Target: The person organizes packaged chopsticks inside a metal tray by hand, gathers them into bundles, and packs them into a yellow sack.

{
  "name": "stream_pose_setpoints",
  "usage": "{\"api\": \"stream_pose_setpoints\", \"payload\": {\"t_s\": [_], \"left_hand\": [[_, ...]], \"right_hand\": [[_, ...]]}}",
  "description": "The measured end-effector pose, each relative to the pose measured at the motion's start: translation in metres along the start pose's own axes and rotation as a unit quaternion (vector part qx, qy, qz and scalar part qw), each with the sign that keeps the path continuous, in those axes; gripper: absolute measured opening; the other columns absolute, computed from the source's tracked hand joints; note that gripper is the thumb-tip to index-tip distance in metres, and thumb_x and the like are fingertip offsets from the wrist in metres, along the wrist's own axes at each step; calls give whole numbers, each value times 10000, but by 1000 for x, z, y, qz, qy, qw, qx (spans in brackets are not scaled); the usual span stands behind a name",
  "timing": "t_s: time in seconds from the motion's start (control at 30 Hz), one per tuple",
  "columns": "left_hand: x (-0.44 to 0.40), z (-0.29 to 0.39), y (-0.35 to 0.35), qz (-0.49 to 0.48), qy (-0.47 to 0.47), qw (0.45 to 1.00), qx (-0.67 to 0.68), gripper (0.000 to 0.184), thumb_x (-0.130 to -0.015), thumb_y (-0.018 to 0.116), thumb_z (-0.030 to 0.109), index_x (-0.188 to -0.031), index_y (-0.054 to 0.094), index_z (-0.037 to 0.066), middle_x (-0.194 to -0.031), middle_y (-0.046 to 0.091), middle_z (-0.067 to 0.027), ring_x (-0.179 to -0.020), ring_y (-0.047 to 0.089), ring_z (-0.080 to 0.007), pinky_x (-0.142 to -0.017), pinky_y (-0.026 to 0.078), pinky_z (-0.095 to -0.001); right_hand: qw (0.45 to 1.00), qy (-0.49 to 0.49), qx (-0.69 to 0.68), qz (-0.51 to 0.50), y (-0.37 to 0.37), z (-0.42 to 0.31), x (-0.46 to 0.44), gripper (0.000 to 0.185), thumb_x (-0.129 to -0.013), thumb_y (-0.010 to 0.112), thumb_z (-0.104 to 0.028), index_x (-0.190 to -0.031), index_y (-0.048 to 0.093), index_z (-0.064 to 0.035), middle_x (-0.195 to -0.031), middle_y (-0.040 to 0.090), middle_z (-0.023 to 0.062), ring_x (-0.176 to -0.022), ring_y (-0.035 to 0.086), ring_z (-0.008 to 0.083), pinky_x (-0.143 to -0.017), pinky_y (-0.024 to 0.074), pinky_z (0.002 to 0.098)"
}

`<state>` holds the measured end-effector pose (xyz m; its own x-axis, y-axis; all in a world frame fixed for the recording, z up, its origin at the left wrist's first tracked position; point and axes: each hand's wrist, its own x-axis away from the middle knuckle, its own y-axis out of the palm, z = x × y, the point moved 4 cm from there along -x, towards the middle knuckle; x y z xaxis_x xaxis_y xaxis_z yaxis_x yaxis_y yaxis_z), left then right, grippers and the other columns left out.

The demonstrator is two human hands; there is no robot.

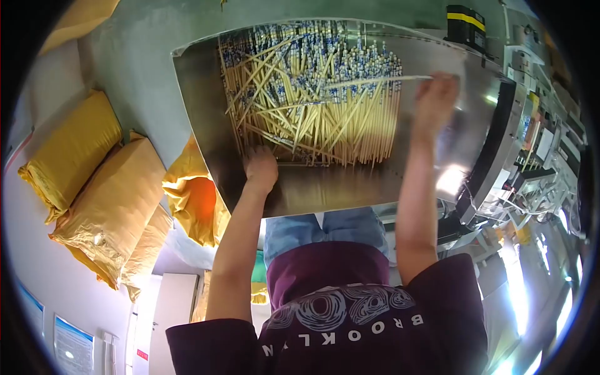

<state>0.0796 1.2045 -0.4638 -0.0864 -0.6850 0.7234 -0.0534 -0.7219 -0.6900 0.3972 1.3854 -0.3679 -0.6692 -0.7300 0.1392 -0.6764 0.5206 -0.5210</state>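
Observation:
A wide pile of wooden chopsticks (350,125) with blue-and-white patterned ends lies on a shiny metal table (300,197). Most line up with the patterned ends away from me; several lie crosswise on top. My right hand (436,100), a little blurred, is closed on the end of a chopstick (381,80) that points left across the pile. At the pile's near left corner my left hand (260,167) has its fingers curled in, with a chopstick (303,165) reaching out to the right from it. Its fingertips are partly hidden.
Yellow wrapped packages (119,200) stand on the left beside the table. A black box with a yellow band (466,28) sits past the far right corner. A dark rail (490,147) edges the table's right side, with equipment and cables (531,169) beyond.

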Motion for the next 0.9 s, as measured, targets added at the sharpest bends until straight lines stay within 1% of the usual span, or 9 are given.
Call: {"api": "stream_pose_setpoints", "payload": {"t_s": [0.1, 0.17, 0.27, 0.33, 0.4, 0.47, 0.67, 0.83, 0.9], "left_hand": [[-3, -5, 19, -103, 5, 995, -11, 248, -789, 537, 140, -1018, 568, 51, -1061, 575, -124, -1014, 522, -279, -836, 432, -414], [-4, -4, 24, -156, 4, 988, -1, 284, -807, 517, 166, -1061, 575, 53, -1092, 580, -126, -1084, 494, -290, -868, 408, -427], [-5, -2, 26, -169, 1, 985, -26, 316, -820, 501, 190, -1102, 579, 72, -1149, 563, -122, -1119, 478, -310, -897, 385, -442], [-3, -5, 21, -180, -4, 984, -8, 322, -823, 495, 198, -1112, 581, 84, -1162, 556, -110, -1118, 477, -316, -900, 381, -448], [-2, -8, 22, -193, -5, 981, 6, 329, -827, 490, 206, -1123, 583, 96, -1175, 550, -98, -1118, 476, -321, -904, 377, -455], [-1, -8, 26, -186, -6, 982, 6, 328, -824, 491, 194, -1127, 589, 112, -1201, 532, -82, -1119, 474, -323, -896, 383, -453], [0, -5, 13, -199, -8, 980, 6, 278, -829, 495, 154, -1068, 625, 98, -1124, 590, -105, -1069, 534, -309, -821, 458, -449], [6, -2, -6, -244, 59, 966, -64, 238, -815, 553, 202, -1002, 683, 130, -1076, 645, -77, -1035, 562, -285, -769, 465, -388], [12, -1, -16, -231, 93, 964, -97, 218, -808, 567, 198, -972, 697, 136, -1043, 659, -74, -996, 588, -272, -746, 476, -368]], "right_hand": [[986, -52, 152, -45, -31, -42, -19, 226, -895, 482, -257, -939, 579, -58, -622, 554, 42, -548, 528, 98, -465, 400, 240], [897, -150, 377, -174, -23, -37, -35, 274, -887, 494, -287, -1020, 564, -57, -645, 596, 84, -586, 588, 180, -545, 464, 300], [816, -264, 506, -94, 0, -12, -20, 324, -876, 520, -336, -1040, 570, -61, -757, 645, 124, -681, 633, 275, -643, 490, 365], [821, -157, 513, -194, 28, -18, 12, 350, -866, 552, -359, -1066, 567, -73, -916, 658, 137, -831, 633, 314, -707, 494, 390], [838, -267, 380, -286, 59, -8, 58, 327, -862, 572, -343, -1056, 569, -80, -925, 649, 124, -843, 628, 303, -712, 497, 390], [760, -393, 387, -344, 86, -2, 102, 259, -851, 589, -274, -1024, 571, -82, -884, 641, 113, -840, 624, 292, -704, 499, 392], [667, -397, 438, -453, 90, 10, 113, 102, -795, 594, -122, -870, 593, -53, -897, 622, 111, -848, 616, 278, -707, 495, 374], [723, -307, 465, -408, 8, -53, 40, 59, -758, 588, -80, -774, 643, -88, -806, 584, 95, -795, 575, 304, -696, 468, 419], [679, -332, 508, -414, -9, -50, 14, 56, -757, 594, -91, -760, 649, -86, -810, 586, 98, -805, 575, 302, -704, 466, 422]]}}
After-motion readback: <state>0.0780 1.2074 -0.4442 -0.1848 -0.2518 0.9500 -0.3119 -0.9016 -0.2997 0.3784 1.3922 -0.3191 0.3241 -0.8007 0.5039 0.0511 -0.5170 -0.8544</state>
